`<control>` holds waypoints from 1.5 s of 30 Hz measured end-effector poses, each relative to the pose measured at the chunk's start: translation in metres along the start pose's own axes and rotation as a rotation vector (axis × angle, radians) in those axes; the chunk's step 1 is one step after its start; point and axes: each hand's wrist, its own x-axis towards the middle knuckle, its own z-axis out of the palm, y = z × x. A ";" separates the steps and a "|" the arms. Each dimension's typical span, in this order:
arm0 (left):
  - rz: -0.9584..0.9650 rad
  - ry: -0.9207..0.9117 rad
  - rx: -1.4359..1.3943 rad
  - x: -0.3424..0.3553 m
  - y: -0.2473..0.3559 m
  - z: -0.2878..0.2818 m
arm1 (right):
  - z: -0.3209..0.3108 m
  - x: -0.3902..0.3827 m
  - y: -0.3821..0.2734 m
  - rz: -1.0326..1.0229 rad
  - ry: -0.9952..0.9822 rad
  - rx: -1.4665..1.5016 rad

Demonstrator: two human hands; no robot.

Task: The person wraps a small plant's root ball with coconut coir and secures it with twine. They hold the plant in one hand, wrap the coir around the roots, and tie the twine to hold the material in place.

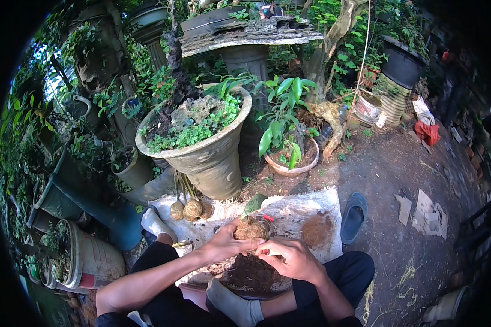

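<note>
A round brown ball wrapped in coconut fibre (249,229), with a green leaf (255,204) rising from its top, sits in my left hand (223,244). Curled fingers of that hand support it from the left and below. My right hand (292,257) is closed in a pinch against the ball's lower right side; whatever lies between its fingertips is too small to name. Just behind the ball shows a small red object (268,217). Beneath both hands dark soil (251,272) is heaped, and a tuft of loose brown fibre (316,230) lies to the right on the white woven sheet (289,210).
Several similar fibre balls (192,209) with stems stand at the sheet's far left. Beyond them is a large stone-coloured planter (207,158), beside a low potted plant (293,163). A dark slipper (354,218) lies at the right edge. Torn cardboard (430,215) is farther right.
</note>
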 end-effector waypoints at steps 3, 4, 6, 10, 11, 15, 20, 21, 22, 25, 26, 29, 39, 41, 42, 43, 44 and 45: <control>-0.141 -0.008 0.014 0.001 0.004 -0.001 | -0.005 -0.001 -0.001 0.048 -0.006 0.044; -0.149 0.004 0.022 0.001 0.005 -0.001 | -0.006 -0.002 -0.002 0.056 -0.002 0.064; -0.161 0.028 0.038 0.000 0.007 -0.001 | -0.007 -0.003 -0.002 0.080 0.014 0.085; -0.122 0.002 0.118 -0.002 0.008 -0.008 | -0.004 -0.005 0.000 0.084 0.046 0.152; -0.127 0.002 0.097 -0.001 0.007 -0.009 | -0.003 -0.006 0.000 0.102 0.031 0.188; -0.148 -0.009 0.071 -0.001 0.004 -0.016 | 0.005 -0.007 0.005 0.100 0.056 0.377; -0.149 -0.043 0.013 -0.002 0.000 -0.019 | 0.000 -0.011 0.010 0.294 0.134 0.641; -0.165 -0.042 -0.010 -0.002 0.000 -0.019 | -0.001 -0.010 0.011 0.287 0.141 0.581; -0.140 -0.052 -0.003 -0.002 0.001 -0.019 | -0.002 -0.010 0.012 0.277 0.152 0.534; -0.097 -0.070 0.048 -0.004 0.002 -0.017 | -0.002 -0.010 0.012 0.298 0.159 0.591; -0.093 -0.084 0.071 -0.003 0.004 -0.017 | -0.002 -0.009 0.012 0.281 0.181 0.575; -0.075 -0.065 0.098 -0.004 0.006 -0.012 | -0.003 -0.010 0.014 0.275 0.201 0.577; -0.080 -0.021 0.148 -0.002 0.006 -0.008 | -0.006 -0.011 0.017 0.267 0.217 0.540; -0.050 -0.045 0.102 -0.001 0.005 -0.008 | -0.006 -0.010 0.018 0.274 0.218 0.532; -0.036 -0.057 0.080 -0.001 0.005 -0.007 | -0.006 -0.010 0.018 0.287 0.216 0.532; -0.041 -0.073 0.073 -0.002 0.006 -0.007 | -0.006 -0.010 0.019 0.302 0.215 0.538; -0.046 -0.090 0.066 -0.002 0.007 -0.007 | -0.006 -0.009 0.020 0.315 0.212 0.542; -0.052 -0.106 0.058 -0.003 0.008 -0.006 | -0.005 -0.009 0.021 0.330 0.209 0.552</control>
